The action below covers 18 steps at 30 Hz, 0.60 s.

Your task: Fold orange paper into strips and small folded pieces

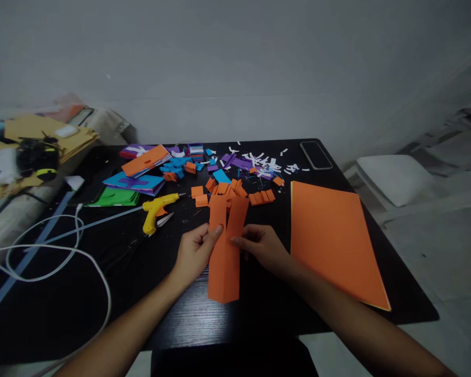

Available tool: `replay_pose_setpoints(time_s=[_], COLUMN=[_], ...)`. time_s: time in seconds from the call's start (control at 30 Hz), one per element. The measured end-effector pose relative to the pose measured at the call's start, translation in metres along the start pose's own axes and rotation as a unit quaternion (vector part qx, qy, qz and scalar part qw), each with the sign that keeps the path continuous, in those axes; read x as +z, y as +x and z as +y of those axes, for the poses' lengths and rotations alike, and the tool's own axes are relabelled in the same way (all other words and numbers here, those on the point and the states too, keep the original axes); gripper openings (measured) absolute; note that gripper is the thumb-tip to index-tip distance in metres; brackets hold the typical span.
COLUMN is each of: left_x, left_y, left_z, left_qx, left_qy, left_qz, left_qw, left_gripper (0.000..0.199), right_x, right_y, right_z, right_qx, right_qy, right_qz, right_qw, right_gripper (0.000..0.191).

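Between my hands is a folded strip of orange paper [224, 269], upright above the black table, with its top end parted into two flaps. My left hand [198, 247] pinches its left side, thumb on the near face. On the right edge, my right hand [261, 245] grips the same paper between thumb and fingers; some fingertips are hidden behind it. Just beyond lie small folded orange paper pieces [261, 197]. To the left rests a yellow glue gun [155, 210], with scissors [165, 219] partly under it.
A stack of orange sheets [333, 235] lies at right, a phone [316, 155] behind it. Paper scraps [269, 166] scatter along the back. Folded coloured papers [135, 181] sit back left. A white cable [98, 267] loops over the left side. A white stool [392, 175] stands beyond the table.
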<state>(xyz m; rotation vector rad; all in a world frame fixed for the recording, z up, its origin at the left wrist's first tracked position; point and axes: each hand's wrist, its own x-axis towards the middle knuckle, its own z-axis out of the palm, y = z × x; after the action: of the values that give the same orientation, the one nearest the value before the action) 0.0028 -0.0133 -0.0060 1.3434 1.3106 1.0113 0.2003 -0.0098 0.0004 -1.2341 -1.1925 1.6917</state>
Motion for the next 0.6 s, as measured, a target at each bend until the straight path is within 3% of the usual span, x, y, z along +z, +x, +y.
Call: replay_pose_setpoints(time_s=[0.33,0.6], left_x=[0.0041,0.004], left_y=[-0.0041,-0.0054], left_z=[-0.0009,-0.0044], left_qx=[0.063,0.064], left_qy=[0.09,0.102], left_qz=[0.045,0.057], left_qw=[0.993,0.991], left_gripper=[0.044,0.042], right_x=[0.0084,0.0079], right_y=[-0.0029,-0.0022], right_z=[0.0001,0.0037], right_qx=[-0.025,-0.028], right_qy=[-0.004,-0.018], right_qz=[0.05,0.063], right_qw=[0.998,0.997], right_gripper=[0.043,0.039])
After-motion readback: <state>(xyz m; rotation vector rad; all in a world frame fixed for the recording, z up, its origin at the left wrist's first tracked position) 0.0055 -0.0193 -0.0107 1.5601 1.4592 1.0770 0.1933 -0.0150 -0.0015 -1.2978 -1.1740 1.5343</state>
